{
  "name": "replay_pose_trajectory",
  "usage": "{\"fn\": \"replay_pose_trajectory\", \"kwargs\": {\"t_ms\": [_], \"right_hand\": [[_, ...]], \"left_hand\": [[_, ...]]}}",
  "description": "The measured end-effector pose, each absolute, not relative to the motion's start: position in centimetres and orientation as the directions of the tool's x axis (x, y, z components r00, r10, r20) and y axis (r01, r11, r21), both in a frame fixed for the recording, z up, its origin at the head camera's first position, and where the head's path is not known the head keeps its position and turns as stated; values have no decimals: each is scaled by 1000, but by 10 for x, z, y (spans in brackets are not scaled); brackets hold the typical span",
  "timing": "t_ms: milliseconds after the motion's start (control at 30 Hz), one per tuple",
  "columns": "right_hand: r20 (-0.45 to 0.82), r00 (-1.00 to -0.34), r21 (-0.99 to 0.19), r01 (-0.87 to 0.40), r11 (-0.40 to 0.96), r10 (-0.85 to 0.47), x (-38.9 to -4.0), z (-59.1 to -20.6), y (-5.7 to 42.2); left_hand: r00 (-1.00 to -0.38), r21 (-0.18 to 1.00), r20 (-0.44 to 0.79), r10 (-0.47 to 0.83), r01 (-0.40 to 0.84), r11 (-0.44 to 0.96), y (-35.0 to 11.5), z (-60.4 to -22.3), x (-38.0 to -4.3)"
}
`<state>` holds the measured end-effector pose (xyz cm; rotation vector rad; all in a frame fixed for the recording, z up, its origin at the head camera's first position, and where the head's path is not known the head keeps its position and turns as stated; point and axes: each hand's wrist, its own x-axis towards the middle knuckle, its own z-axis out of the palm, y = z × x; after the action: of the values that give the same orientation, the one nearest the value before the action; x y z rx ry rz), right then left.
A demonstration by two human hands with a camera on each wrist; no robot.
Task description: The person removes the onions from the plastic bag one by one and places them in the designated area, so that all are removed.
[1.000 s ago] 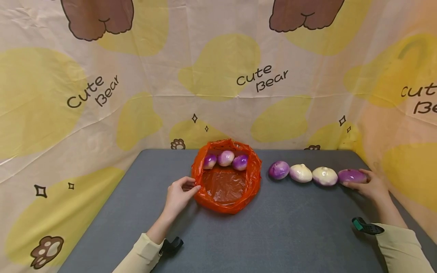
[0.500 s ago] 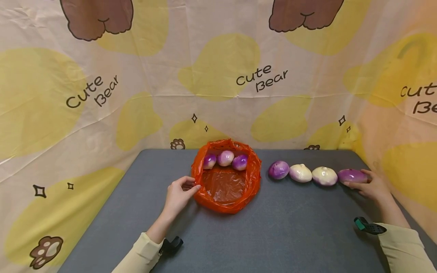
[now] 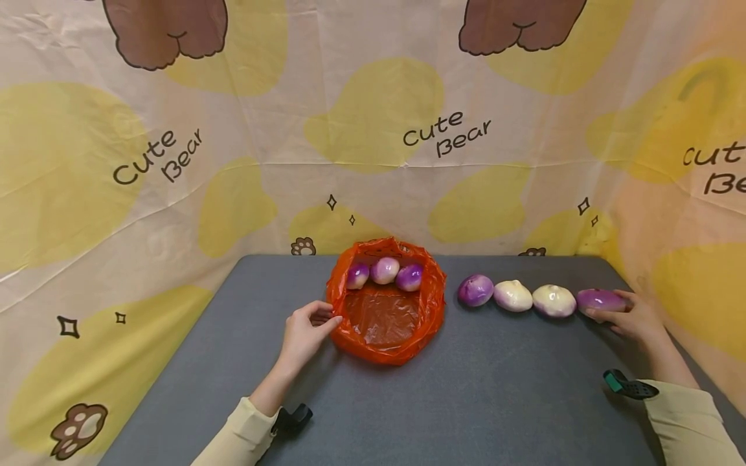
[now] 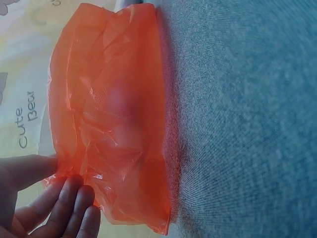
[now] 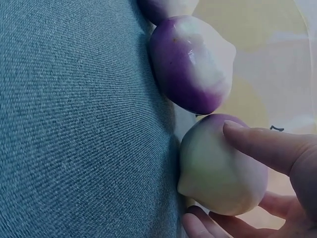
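My left hand [image 3: 303,333] pinches the left rim of an orange-red plastic bag [image 3: 431,323], its mouth facing up and rolled outward. Inside, against the far wall, lie three purple-and-white onions [image 3: 385,270]. The left wrist view shows thumb and fingers at the edge of the thin, see-through bag [image 4: 109,114]. At the right end of a row, my right hand [image 3: 641,320] grips a purple onion [image 3: 600,300], with the thumb across it and fingers around the other side. In the right wrist view this onion [image 5: 218,168] has a pale, pointed tip facing the table.
Left of the held onion, three more stand in line: a white one [image 3: 554,301], another white one [image 3: 513,296] and a purple one [image 3: 476,290] nearest the bag. The grey table [image 3: 466,401] meets a printed cloth backdrop [image 3: 373,116] behind and at the sides.
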<state>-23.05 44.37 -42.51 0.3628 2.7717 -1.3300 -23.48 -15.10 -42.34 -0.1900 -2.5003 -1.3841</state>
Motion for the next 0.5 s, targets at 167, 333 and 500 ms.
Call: {"fn": "replay_pose_trajectory", "kwargs": {"t_ms": [167,333,500], "right_hand": [[-151,-971,-755,235,611,187,-230,-425,444],[-158,-971,-752,236,615,180,-230,-425,446],[-143,-972,-757,228,612,186,-229,-426,448]], "left_hand": [[-951,811,309,-20,252,529,-151,-423,-234],[-949,808,316,-16,260,530,-151,-423,-234],[-953,812,304,-14,251,527,-151,-422,-233]]}}
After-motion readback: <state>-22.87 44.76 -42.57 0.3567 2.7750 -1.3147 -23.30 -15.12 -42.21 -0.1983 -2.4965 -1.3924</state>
